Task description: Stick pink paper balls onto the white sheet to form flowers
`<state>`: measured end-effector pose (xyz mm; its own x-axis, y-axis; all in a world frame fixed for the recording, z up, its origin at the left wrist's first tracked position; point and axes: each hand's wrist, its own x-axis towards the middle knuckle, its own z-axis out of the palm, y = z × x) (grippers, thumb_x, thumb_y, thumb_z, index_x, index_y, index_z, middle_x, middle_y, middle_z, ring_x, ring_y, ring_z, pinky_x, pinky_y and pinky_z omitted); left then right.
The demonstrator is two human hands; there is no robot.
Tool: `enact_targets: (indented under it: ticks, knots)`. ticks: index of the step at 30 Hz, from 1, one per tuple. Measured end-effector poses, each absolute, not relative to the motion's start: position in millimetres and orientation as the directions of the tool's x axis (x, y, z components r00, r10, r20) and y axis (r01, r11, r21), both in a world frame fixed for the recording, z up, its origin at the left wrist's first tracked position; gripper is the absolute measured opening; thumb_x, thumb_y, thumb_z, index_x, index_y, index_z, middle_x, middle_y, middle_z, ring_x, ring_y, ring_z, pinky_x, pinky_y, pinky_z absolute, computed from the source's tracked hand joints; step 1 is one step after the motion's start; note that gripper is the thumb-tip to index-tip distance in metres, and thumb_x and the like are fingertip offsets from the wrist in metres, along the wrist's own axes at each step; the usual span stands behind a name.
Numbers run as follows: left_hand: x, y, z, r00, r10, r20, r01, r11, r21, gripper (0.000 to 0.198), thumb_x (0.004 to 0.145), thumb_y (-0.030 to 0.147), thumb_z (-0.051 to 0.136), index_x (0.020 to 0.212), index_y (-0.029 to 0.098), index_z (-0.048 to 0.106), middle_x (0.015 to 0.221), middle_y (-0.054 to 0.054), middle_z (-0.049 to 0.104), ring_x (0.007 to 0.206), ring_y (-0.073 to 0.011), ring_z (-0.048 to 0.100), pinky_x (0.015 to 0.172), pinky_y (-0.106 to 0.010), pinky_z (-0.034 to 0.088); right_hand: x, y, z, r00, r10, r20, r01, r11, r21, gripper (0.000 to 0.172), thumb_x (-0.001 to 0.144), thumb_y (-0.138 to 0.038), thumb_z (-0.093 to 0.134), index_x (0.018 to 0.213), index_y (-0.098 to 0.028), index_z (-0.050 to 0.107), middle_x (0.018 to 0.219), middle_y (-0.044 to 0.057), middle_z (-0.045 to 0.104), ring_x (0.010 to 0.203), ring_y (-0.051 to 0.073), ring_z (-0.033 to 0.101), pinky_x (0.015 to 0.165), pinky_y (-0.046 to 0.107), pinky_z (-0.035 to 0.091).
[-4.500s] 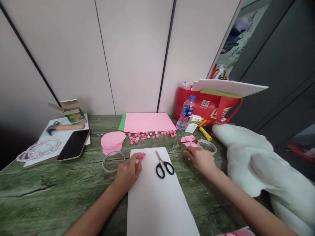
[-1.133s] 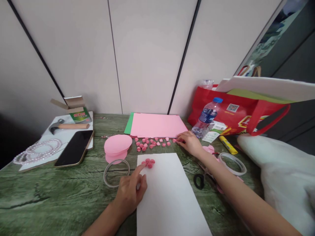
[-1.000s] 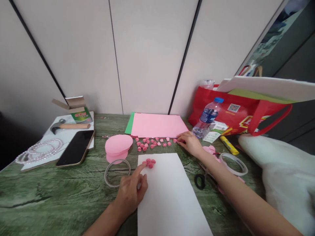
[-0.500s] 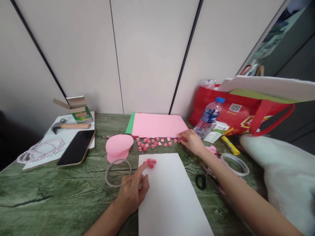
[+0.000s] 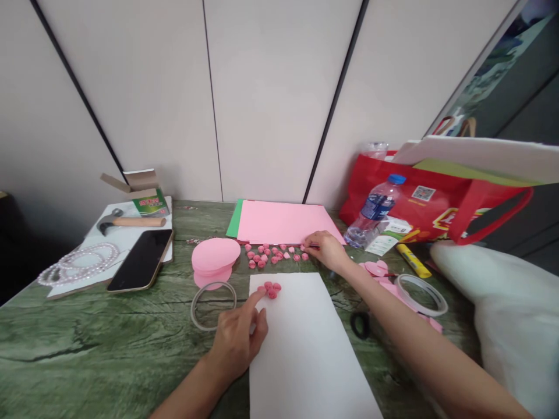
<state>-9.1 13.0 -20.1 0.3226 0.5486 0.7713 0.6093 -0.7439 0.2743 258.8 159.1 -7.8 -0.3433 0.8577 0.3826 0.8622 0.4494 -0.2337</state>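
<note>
Near the top of a white sheet of paper (image 5: 305,349) lies a small cluster of pink paper roses (image 5: 271,294). My left hand (image 5: 239,331) rests at the sheet's left edge, its index finger stretched out to touch the cluster; the thumb stands apart and nothing is held. Farther back, several loose pink paper roses (image 5: 262,258) lie in uneven rows on the table. At the right end of these rows, my right hand (image 5: 326,250) pinches a small pink paper rose (image 5: 303,248) at its fingertips, partly hidden by the fingers.
Pink card sheets (image 5: 283,221) lie by the wall, with pink paper ovals (image 5: 215,256) and a tape roll (image 5: 192,314) to the left. A phone (image 5: 140,260) and hammer (image 5: 140,222) sit far left. At right are a bottle (image 5: 373,209), glue stick (image 5: 413,260) and another tape roll (image 5: 443,302).
My right hand has slid a little to the left along the paper roses. My left hand keeps its finger on the cluster. The view has shifted slightly.
</note>
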Motion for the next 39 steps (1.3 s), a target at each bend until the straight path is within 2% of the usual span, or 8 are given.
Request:
enact_targets:
  ticks: [5, 8, 14, 20, 28, 33, 39]
  knots:
    - [-7.9, 13.9, -20.2, 0.308, 0.551, 0.776, 0.607, -0.741, 0.285, 0.044, 0.087, 0.011, 0.045, 0.13, 0.012, 0.036, 0.055, 0.006, 0.059, 0.042, -0.0094, 0.054, 0.049, -0.019, 0.047, 249.4, 120.3, 8.9, -0.416, 0.7, 0.581, 0.74, 0.632, -0.232, 0.014, 0.085, -0.021, 0.052, 0.079, -0.018, 0.064, 0.103, 0.01, 0.065, 0.093, 0.02, 0.061, 0.082, 0.034, 0.048]
    - [-7.3, 14.2, -19.8, 0.304, 0.54, 0.785, 0.606, -0.745, 0.278, 0.043, 0.087, 0.01, 0.045, 0.129, 0.011, 0.037, 0.053, 0.007, 0.057, 0.039, -0.0087, 0.051, 0.048, -0.018, 0.046, 238.3, 86.4, 18.0, -0.484, 0.639, 0.598, 0.639, 0.725, -0.258, 0.017, 0.089, -0.018, 0.045, 0.082, -0.02, 0.061, 0.101, 0.008, 0.065, 0.091, 0.017, 0.062, 0.08, 0.031, 0.05]
    - [-7.3, 14.4, -19.7, 0.313, 0.547, 0.777, 0.614, -0.741, 0.274, 0.042, 0.088, 0.012, 0.045, 0.129, 0.013, 0.038, 0.054, 0.007, 0.057, 0.044, -0.009, 0.054, 0.05, -0.019, 0.046, 226.4, 43.8, 12.6, -0.539, 0.682, 0.495, 0.584, 0.726, -0.364, 0.014, 0.089, -0.017, 0.046, 0.097, -0.02, 0.057, 0.093, 0.007, 0.065, 0.085, 0.017, 0.062, 0.073, 0.029, 0.052]
    - [-7.7, 15.5, -20.1, 0.322, 0.544, 0.775, 0.615, -0.742, 0.265, 0.04, 0.089, 0.012, 0.044, 0.128, 0.011, 0.038, 0.052, 0.007, 0.055, 0.04, -0.0084, 0.051, 0.046, -0.019, 0.043, 228.0, 39.1, -9.5, -0.535, 0.693, 0.483, 0.569, 0.718, -0.4, 0.012, 0.089, -0.02, 0.048, 0.089, -0.018, 0.06, 0.102, 0.01, 0.063, 0.086, 0.015, 0.064, 0.076, 0.029, 0.053]
    - [-6.9, 15.0, -19.8, 0.349, 0.56, 0.751, 0.609, -0.745, 0.273, 0.039, 0.089, 0.012, 0.045, 0.128, 0.011, 0.038, 0.051, 0.008, 0.055, 0.041, -0.0085, 0.053, 0.046, -0.019, 0.042, 217.4, 44.8, -20.3, -0.425, 0.724, 0.544, 0.496, 0.688, -0.529, 0.011, 0.087, -0.023, 0.054, 0.084, -0.02, 0.063, 0.095, 0.007, 0.064, 0.083, 0.015, 0.064, 0.072, 0.027, 0.053]
    - [-6.7, 16.5, -21.0, 0.333, 0.561, 0.758, 0.615, -0.739, 0.277, 0.038, 0.09, 0.013, 0.045, 0.127, 0.011, 0.038, 0.049, 0.009, 0.055, 0.039, -0.0081, 0.051, 0.045, -0.018, 0.042, 195.6, 43.2, -20.9, -0.435, 0.705, 0.561, 0.455, 0.709, -0.539, 0.009, 0.086, -0.019, 0.055, 0.085, -0.02, 0.063, 0.093, 0.006, 0.063, 0.083, 0.014, 0.062, 0.072, 0.025, 0.052]
    - [-6.6, 16.8, -22.0, 0.333, 0.559, 0.759, 0.622, -0.735, 0.268, 0.036, 0.09, 0.013, 0.044, 0.126, 0.009, 0.039, 0.05, 0.008, 0.056, 0.039, -0.0083, 0.052, 0.046, -0.019, 0.041, 193.8, 38.7, -24.7, -0.345, 0.74, 0.577, 0.519, 0.663, -0.54, 0.01, 0.086, -0.018, 0.054, 0.082, -0.019, 0.063, 0.09, 0.006, 0.063, 0.078, 0.014, 0.063, 0.067, 0.025, 0.052]
